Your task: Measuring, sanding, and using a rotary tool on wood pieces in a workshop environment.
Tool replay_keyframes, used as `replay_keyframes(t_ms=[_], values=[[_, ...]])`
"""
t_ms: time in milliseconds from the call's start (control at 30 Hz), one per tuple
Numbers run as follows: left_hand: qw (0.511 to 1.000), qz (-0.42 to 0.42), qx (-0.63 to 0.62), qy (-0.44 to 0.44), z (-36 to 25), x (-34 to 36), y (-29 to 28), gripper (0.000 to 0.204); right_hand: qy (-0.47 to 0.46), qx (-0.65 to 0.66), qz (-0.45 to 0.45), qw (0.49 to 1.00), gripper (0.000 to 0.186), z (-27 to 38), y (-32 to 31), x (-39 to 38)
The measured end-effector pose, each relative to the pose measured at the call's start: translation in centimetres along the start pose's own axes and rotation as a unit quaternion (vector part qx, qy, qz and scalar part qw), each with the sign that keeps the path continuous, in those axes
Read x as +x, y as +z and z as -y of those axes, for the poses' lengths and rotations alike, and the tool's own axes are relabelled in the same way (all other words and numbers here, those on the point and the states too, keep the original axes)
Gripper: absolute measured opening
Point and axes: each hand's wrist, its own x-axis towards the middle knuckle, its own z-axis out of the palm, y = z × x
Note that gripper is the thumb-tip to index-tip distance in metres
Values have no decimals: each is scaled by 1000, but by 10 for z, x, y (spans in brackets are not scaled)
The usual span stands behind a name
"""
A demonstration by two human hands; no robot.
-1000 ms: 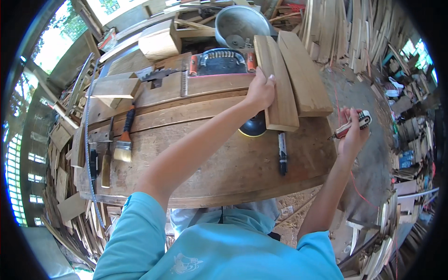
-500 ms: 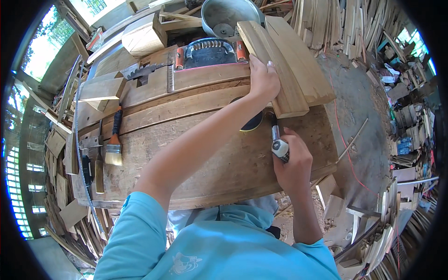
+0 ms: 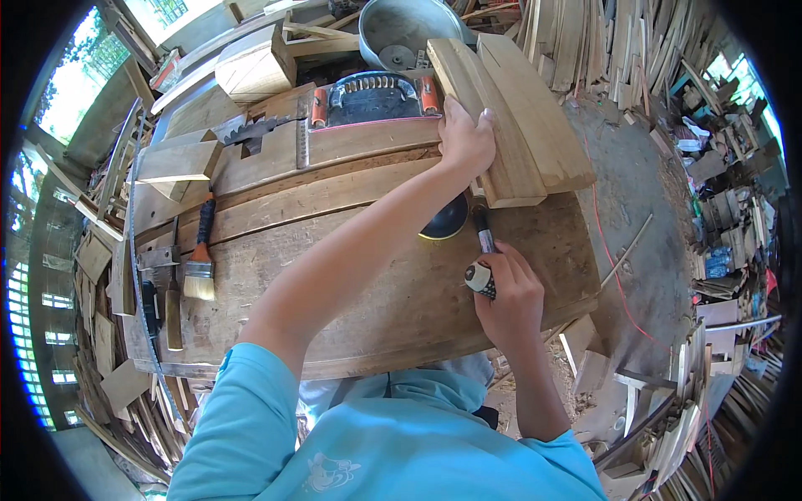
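Note:
My left hand reaches across the bench and grips the left edge of a thick wooden board. Against its right side lies a second, wider board. Below their near end, my right hand is closed around a hand tool with a dark shaft, a pale label and a rounded black-and-white end. Its far tip lies close to the board's lower left corner; what kind of tool it is, I cannot make out. Partly under my left forearm rests a round black disc with a yellowish rim.
A paintbrush and a wooden-handled tool lie on the left of the workbench. Behind are a dark tray with orange ends, wood blocks and a metal bucket. A red cord crosses the floor.
My right hand has shifted down and a little left with the tool, exposing more of its dark shaft. My left hand keeps its hold on the board.

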Motion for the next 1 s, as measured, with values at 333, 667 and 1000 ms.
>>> replay_keyframes(t_ms=[333, 667, 1000], values=[[990, -23, 75, -114, -7, 6, -2, 71, 11, 5, -33, 999, 30, 2, 13, -5], [980, -9, 81, 179, -19, -96, -152, 86, 26, -20, -57, 998, 19, 5, 18, -6], [752, -409, 513, -65, 17, -252, -642, 80, 29, -1, -64, 998, 18, 8, 19, 2]])
